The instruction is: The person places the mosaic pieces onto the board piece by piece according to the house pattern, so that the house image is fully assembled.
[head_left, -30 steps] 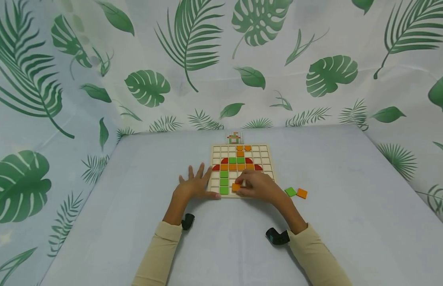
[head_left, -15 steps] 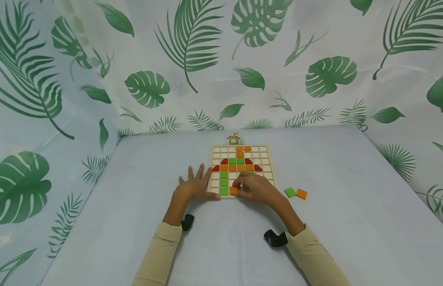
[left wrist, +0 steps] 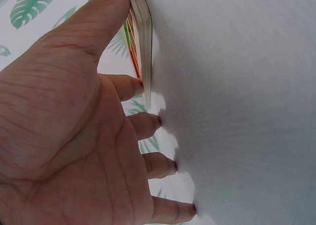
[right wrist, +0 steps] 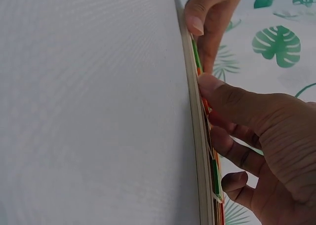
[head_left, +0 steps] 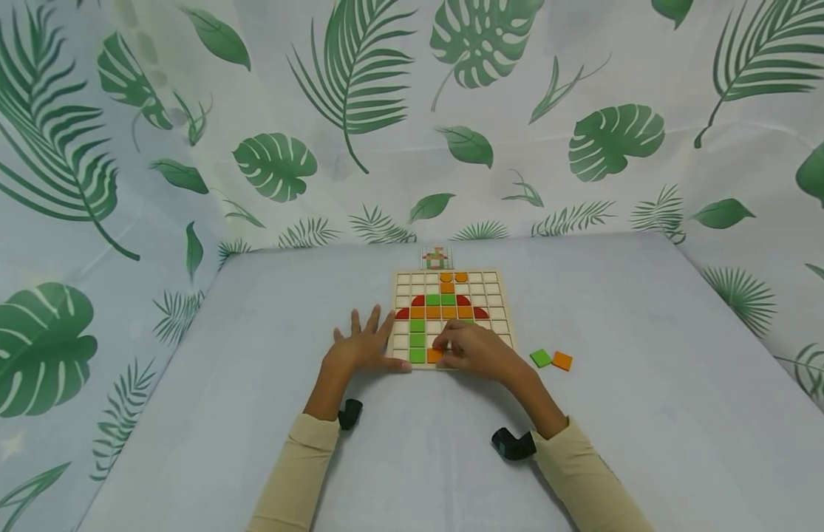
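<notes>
A wooden grid board (head_left: 495, 290) lies flat, with red, orange and green tiles set in its cells. My left hand (head_left: 361, 349) has its fingers spread at the board's left edge, thumb along the near left corner. The left wrist view shows those fingertips on the cloth and the index finger against the board's rim. Thumb and fingers of my right hand (head_left: 481, 351) pinch an orange square tile (head_left: 434, 355) in the nearest row, just right of a column of green tiles (head_left: 417, 340). This hand hides the board's lower right cells.
Right of the board, a loose green tile (head_left: 541, 358) and an orange tile (head_left: 562, 360) lie on the pale cloth (head_left: 651, 414). Behind the board stands or lies a small pattern card (head_left: 437, 258). Leaf-printed cloth walls (head_left: 398, 177) surround the table.
My right hand has shifted slightly left, bringing the orange tile down into the cell beside the green column; over the last half second it stays there. The left hand has not moved.
</notes>
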`<state>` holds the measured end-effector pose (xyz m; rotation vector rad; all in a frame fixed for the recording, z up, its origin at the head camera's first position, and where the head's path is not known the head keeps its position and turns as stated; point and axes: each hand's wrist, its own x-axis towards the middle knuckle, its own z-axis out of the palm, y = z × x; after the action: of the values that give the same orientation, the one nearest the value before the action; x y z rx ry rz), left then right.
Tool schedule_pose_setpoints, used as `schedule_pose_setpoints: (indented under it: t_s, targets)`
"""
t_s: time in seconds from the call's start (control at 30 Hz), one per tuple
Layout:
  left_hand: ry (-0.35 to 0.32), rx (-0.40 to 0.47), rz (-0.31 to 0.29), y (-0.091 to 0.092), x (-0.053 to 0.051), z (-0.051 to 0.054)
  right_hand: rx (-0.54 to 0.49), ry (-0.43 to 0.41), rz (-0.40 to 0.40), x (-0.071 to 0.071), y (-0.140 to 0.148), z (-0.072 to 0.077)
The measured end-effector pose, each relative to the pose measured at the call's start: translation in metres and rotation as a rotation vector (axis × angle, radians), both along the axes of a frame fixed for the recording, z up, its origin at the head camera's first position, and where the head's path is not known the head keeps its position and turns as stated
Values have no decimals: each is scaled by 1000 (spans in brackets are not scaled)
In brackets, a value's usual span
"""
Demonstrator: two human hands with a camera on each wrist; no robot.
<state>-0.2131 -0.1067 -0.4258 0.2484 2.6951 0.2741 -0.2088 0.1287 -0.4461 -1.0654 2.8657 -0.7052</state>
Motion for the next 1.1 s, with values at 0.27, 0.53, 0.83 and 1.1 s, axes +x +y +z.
schedule_pose_setpoints:
  t_s: [0.27, 0.53, 0.83, 1.1]
  targets:
    - [3, 2, 7, -2, 1, 0, 9, -7, 5, -2, -2, 0]
    - [3, 9, -8, 0, -1, -1, 17, -9, -3, -1, 1, 2]
    - [4, -4, 1, 0, -1, -3, -34, -39, -54, -4, 17, 9]
    - [4, -1, -5, -2, -1, -3, -91, -91, -178, -7, 60, 16]
